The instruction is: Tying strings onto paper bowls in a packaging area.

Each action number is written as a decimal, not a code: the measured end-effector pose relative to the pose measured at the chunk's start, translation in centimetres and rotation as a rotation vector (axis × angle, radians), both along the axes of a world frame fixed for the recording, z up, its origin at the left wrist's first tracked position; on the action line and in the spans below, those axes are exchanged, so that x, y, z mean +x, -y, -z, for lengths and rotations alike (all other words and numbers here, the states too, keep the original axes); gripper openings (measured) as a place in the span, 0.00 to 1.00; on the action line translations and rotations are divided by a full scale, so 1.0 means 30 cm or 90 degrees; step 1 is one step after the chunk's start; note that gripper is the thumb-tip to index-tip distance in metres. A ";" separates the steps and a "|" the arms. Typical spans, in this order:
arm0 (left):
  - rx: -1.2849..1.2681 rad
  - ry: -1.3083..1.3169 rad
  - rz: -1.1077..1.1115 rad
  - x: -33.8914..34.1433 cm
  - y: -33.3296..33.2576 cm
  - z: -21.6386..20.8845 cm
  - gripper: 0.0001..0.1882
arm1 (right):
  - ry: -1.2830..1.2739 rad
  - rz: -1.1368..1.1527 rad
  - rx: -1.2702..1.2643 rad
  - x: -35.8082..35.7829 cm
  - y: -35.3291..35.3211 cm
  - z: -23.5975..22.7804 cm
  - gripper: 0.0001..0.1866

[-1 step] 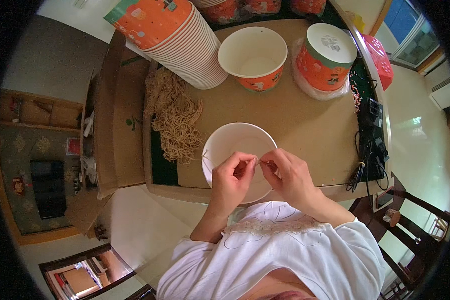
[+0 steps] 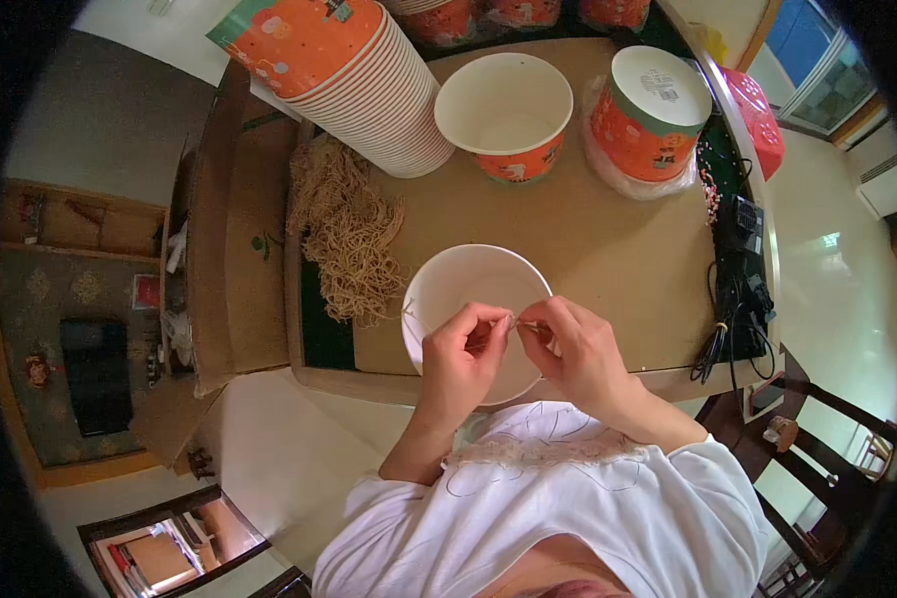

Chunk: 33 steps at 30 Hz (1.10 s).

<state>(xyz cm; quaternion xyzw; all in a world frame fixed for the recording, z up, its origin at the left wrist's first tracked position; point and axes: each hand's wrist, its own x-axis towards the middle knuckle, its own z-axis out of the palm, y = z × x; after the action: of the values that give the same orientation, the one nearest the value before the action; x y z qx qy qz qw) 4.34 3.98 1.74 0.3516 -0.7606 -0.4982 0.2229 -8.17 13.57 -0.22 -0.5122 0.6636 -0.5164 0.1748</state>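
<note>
Tan, thin string, as far as the fingers let it show, is pinched by the closed fingertips of both the left hand and the right hand, over a white, round, open paper tub. That tub overlaps the table's pale near edge in view. Just left of the tub lies a tangled heap of tan cord; beyond the tub stand an orange-sided, white-lined paper bucket and, farther left, a tilted stack of similar buckets. Right of the tub, a brown cardboard sheet leaves open room toward black cables.
</note>
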 end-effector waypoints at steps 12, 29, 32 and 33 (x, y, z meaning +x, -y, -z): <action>0.012 -0.025 -0.001 0.007 -0.006 0.005 0.02 | -0.112 -0.006 -0.030 -0.018 -0.002 0.009 0.06; 0.073 -0.028 0.065 0.024 -0.003 0.019 0.07 | -0.086 0.014 -0.064 -0.016 -0.014 0.014 0.06; 0.089 -0.035 0.045 0.029 -0.006 0.021 0.04 | -0.091 0.013 -0.057 -0.017 -0.018 0.012 0.05; 0.097 -0.031 0.032 0.029 -0.007 0.016 0.03 | -0.090 0.014 -0.052 -0.018 -0.018 0.013 0.05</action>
<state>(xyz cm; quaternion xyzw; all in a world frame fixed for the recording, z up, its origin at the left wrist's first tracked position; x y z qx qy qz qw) 5.20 4.19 1.26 0.3358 -0.7235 -0.5686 0.2012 -8.72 14.11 -0.60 -0.5469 0.6582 -0.5076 0.1004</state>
